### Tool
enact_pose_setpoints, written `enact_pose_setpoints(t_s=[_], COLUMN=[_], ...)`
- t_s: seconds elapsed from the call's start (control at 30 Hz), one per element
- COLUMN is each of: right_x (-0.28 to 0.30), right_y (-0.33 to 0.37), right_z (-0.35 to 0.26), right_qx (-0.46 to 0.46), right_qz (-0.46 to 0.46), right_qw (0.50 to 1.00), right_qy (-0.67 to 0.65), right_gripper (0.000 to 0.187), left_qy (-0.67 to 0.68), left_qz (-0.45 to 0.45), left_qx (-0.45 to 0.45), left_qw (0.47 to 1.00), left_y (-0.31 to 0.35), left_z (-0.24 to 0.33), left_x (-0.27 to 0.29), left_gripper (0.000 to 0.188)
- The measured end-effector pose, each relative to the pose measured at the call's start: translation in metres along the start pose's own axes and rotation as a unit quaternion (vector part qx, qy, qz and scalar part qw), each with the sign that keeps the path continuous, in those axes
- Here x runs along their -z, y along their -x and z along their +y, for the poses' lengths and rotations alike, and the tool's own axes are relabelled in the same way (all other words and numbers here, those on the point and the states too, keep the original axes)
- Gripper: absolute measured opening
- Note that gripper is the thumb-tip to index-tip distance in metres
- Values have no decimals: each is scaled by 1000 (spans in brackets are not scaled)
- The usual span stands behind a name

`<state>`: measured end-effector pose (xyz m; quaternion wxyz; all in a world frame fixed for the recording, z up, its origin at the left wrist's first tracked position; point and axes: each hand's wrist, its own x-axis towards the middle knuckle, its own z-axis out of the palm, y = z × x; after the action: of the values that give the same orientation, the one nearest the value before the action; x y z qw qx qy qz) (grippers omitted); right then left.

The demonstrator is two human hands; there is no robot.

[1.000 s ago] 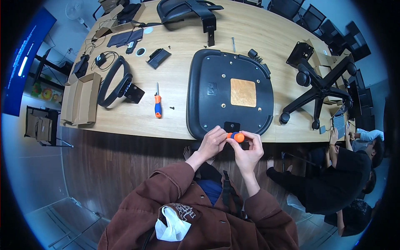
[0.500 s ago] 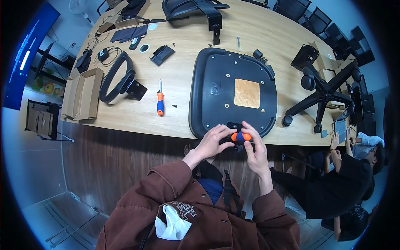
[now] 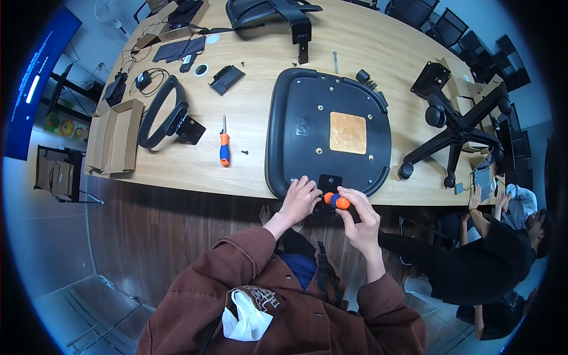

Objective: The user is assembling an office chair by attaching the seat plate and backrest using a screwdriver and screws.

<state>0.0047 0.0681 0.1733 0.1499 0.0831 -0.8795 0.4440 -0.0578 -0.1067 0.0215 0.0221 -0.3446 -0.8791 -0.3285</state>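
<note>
A black chair seat (image 3: 296, 139) lies underside up at the table's near edge, with a bare wood square (image 3: 348, 133) in its middle. A black metal bracket (image 3: 331, 181) sits at its near side and sticks out past the table edge. My right hand (image 3: 364, 220) grips a short orange-and-blue screwdriver (image 3: 338, 202), its tip pointing left toward the bracket. Beside that tip, my left hand (image 3: 298, 202) is closed with fingertips pinched together at the bracket; what they hold is hidden. Another orange-and-blue screwdriver (image 3: 225, 148) lies left of the seat, near a small screw (image 3: 244, 152).
An armrest (image 3: 163, 118) and an open cardboard box (image 3: 115, 139) lie to the left. The wheeled chair base (image 3: 455, 127) stands at right, the backrest (image 3: 266, 13) at the far side. A long bolt (image 3: 335, 62) lies beyond the seat. Other people sit at the right.
My right hand has tilted the screwdriver, and its handle end has shifted slightly down and left. My left fingers have drawn in from spread to pinched, baring more of the bracket.
</note>
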Motion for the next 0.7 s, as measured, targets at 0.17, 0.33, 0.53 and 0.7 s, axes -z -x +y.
enact_pose_setpoints(t_s=[0.17,0.33,0.53,0.7], right_x=[-2,-8,-20,-38], right_y=[2,0,2,5], right_z=[0,-1,-1,16], right_qx=[-29,-24,-23,-12], right_qz=[32,69,134,206], right_qw=[999,997,984,968], right_qy=[9,37,117,143], right_gripper=[42,43,43,49], left_qy=[18,42,85,143], left_qz=[3,-3,0,86], left_qx=[0,-6,5,-6], left_qw=[1000,999,996,986], left_y=[-5,-7,-5,-9], left_z=[0,-2,-5,21], left_x=[-3,0,6,23], left_gripper=[13,13,25,41])
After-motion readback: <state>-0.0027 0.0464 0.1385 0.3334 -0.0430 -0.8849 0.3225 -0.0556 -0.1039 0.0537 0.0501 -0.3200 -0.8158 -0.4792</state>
